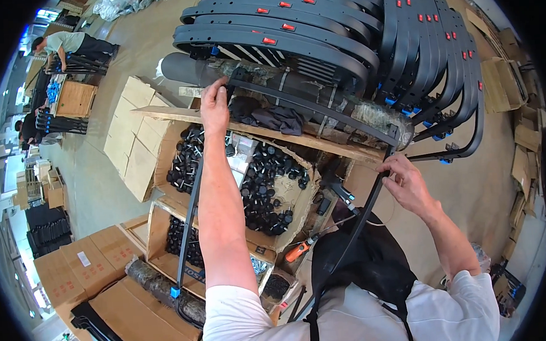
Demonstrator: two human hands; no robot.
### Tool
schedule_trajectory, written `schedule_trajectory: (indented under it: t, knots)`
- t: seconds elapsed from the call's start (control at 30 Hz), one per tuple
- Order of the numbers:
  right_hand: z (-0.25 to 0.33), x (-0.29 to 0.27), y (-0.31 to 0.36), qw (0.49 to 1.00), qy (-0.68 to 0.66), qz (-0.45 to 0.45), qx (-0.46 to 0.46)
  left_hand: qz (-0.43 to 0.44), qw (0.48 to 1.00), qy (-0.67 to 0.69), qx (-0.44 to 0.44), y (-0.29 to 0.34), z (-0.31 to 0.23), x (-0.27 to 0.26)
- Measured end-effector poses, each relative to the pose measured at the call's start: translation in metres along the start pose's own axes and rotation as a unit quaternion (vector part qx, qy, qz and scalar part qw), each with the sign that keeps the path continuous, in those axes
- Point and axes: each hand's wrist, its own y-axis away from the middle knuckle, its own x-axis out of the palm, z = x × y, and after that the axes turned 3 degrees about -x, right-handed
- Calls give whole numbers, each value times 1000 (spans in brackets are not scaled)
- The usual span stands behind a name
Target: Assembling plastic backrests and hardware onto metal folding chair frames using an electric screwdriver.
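black U-shaped metal frame [313, 111]: right there between both hands, crossbar stretching from one to the other | left fingers [213, 91]: curled shut on one corner | right fingers [395, 167]: pinching its right leg | open carton [291, 191] of black knobs [263, 186]: below, between them | curved black frames [334, 30]: piled past the fingers, tbh loads

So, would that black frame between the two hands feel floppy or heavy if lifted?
The black frame is probably stiff: its long bars run without visible sag. It may feel light for its size, as they look slim. Held at one corner, it could swing, given its long sides.
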Motion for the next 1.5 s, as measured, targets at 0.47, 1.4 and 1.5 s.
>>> schedule_trajectory:
  t: [0.47, 1.4, 1.5]
  knots:
    - [-16, -31, -23, 988, 121, -94, -12, -32, 998, 56, -13, -3, 17, -1]
    - [-2, -31, -34, 940, 335, 20, -62, -56, 972, 221, -60, 1, 12, 3]
    - [-2, -29, -36, 930, 366, 23, -18, -48, 989, 127, -64, 3, 9, 2]
